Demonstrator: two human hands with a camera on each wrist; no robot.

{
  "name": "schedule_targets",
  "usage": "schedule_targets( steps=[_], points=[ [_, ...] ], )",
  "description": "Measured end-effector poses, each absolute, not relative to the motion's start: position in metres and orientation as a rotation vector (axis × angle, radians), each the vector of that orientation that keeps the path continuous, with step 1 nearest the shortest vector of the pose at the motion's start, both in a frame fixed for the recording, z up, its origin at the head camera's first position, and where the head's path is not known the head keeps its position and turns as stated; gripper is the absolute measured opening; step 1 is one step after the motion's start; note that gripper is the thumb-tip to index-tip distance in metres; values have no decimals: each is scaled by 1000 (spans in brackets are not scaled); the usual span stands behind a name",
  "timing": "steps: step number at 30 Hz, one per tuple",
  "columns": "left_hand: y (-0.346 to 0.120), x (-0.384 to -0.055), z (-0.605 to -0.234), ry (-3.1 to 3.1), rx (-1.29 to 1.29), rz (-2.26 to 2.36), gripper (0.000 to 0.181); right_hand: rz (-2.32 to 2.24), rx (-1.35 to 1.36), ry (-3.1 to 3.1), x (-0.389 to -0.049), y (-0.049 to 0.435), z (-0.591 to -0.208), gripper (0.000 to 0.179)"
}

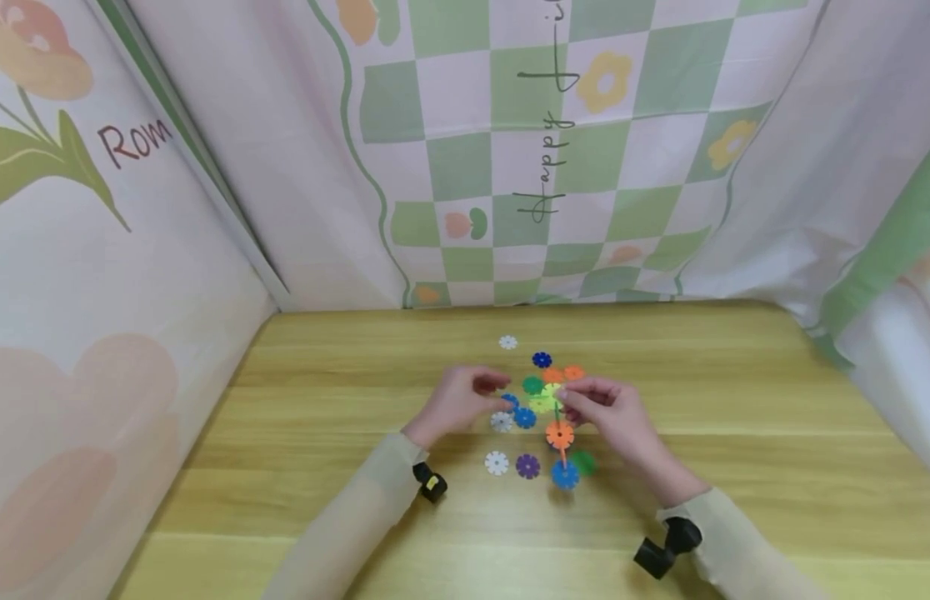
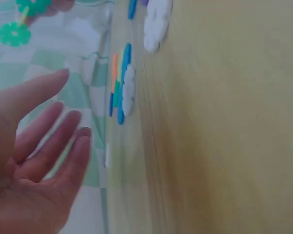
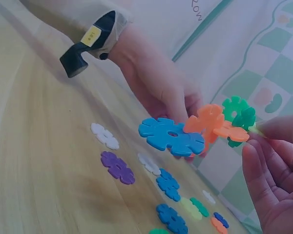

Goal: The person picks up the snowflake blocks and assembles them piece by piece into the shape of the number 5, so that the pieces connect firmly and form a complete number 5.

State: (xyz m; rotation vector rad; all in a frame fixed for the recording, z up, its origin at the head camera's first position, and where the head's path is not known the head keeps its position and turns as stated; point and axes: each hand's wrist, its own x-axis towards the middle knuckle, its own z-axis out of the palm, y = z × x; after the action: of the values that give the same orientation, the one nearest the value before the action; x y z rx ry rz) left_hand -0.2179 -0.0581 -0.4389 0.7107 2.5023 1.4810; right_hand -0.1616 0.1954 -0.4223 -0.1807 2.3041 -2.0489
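Note:
My right hand (image 1: 611, 412) pinches one end of a chain of slotted plastic snowflake discs, raised above the table. A blue disc (image 3: 171, 136) forms the far end of it. Behind that come orange discs (image 3: 207, 123) and green discs (image 3: 236, 111), with a yellow-green edge (image 3: 255, 129) at my fingertips. To the left of the chain is my left hand (image 1: 459, 404), its fingers loosely spread and holding nothing. In the left wrist view its thumb and fingers (image 2: 73, 141) stand apart. Loose discs lie below it, among them a blue disc (image 1: 524, 417) and a white disc (image 1: 502, 422).
More loose discs lie flat on the wooden table (image 1: 300, 417): a purple disc (image 1: 528, 466), a white disc (image 1: 497, 463), a dark blue disc (image 1: 542, 359) and a white disc (image 1: 507, 342) farther back. A patterned curtain (image 1: 457, 167) hangs behind the table's far edge.

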Motion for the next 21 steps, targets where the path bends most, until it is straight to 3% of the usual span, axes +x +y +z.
schedule_targets(
  steps=[21],
  points=[
    [-43,-228,-446,2536,554,1241,31,-2026,-238,2316,-159,198,-425,27]
  ],
)
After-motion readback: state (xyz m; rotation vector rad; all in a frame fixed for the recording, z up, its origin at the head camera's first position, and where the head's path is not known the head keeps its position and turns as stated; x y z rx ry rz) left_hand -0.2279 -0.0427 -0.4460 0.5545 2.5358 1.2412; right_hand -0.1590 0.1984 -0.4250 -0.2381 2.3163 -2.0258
